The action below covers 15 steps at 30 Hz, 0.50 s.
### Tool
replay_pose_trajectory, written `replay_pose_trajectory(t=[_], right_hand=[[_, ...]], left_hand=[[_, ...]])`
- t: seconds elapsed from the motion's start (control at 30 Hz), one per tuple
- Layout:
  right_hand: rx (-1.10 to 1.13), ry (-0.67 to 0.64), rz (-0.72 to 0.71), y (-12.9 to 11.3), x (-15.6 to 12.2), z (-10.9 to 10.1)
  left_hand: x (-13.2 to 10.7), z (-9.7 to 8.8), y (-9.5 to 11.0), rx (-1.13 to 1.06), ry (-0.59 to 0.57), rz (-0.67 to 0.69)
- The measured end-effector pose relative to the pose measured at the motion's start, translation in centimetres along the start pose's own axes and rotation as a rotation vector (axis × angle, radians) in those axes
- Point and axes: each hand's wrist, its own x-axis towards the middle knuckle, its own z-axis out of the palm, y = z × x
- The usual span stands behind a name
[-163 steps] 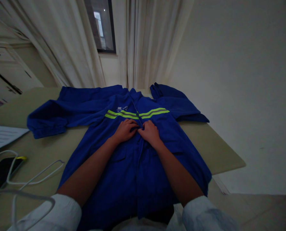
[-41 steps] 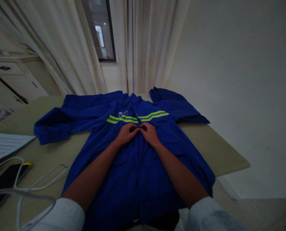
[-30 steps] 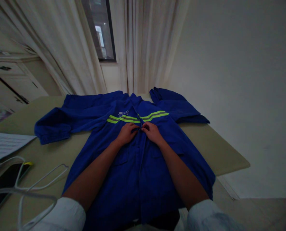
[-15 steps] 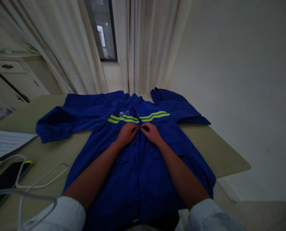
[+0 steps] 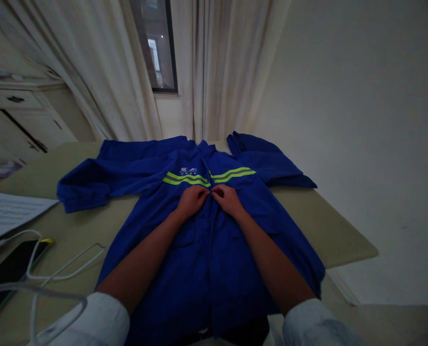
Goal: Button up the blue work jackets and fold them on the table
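A blue work jacket (image 5: 185, 288) lies front up with its sleeves spread, a yellow-green and grey reflective stripe (image 5: 233, 175) across the chest and a white logo on one side. Just below the stripe, my left hand (image 5: 193, 201) pinches the jacket's front edge at the centre opening. My right hand (image 5: 228, 199) pinches the opposite edge, its fingertips nearly meeting those of the left. Whatever small fastener may sit between the fingertips is hidden. Below the hands the front placket runs down toward the hem.
The jacket rests on a greenish-beige table (image 5: 329, 230). On the left lie a printed sheet (image 5: 12, 214), a dark phone (image 5: 10, 269) and a looping white cable (image 5: 69, 275). Curtains (image 5: 221, 72), a window, a cabinet (image 5: 22, 110) and a plain wall stand behind.
Both hands keep their pinch at nearly the same spot on the front opening, with only slight finger movement. The whole view has shifted a little.
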Motion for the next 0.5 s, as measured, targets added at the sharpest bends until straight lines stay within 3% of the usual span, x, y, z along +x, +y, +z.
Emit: replay_pose_trajectory(t=[0.23, 0.5], right_hand=[[-0.007, -0.009, 0.012, -0.2, 0.0, 0.1], [-0.293, -0.016, -0.08, -1.4, -0.3, -0.1]], left_hand=[[0.2, -0.2, -0.4, -0.105, -0.065, -0.033], [0.7, -0.5, -0.6, -0.313, -0.142, -0.114]])
